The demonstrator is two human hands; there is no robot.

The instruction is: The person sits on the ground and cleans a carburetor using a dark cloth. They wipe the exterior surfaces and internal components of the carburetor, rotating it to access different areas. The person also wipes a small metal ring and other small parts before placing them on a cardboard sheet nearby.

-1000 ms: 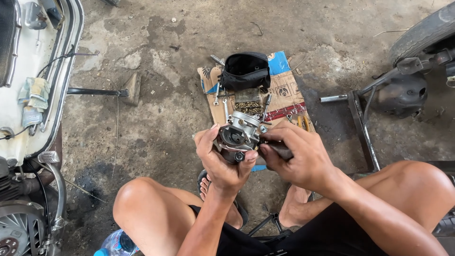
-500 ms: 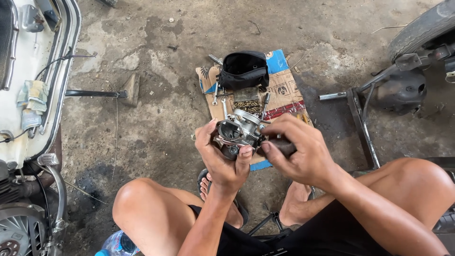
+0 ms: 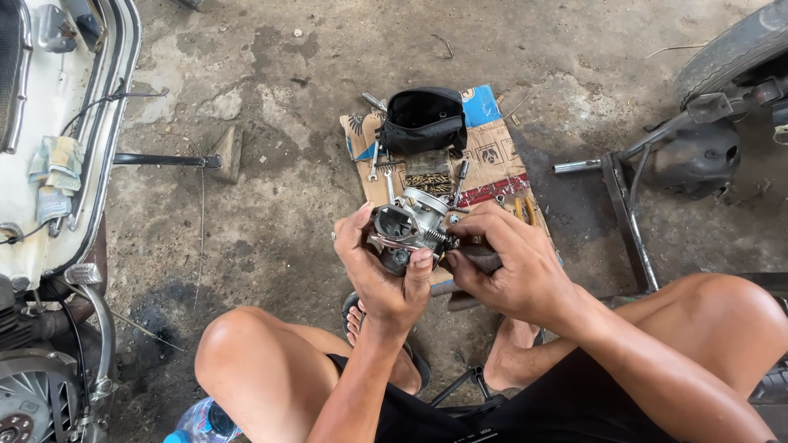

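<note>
Metal carburetor (image 3: 408,223) clasped between left hand (image 3: 379,271) and right hand (image 3: 513,262)

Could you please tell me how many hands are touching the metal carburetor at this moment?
2: the left hand cups the carburetor from below, and the right hand presses a dark-handled tool against its right side.

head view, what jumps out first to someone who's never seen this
The metal carburettor at centre, gripped from below by the left hand while the right hand presses a dark-handled tool against its side. Behind it, a black pouch sits open on flattened cardboard on the concrete floor.
</note>
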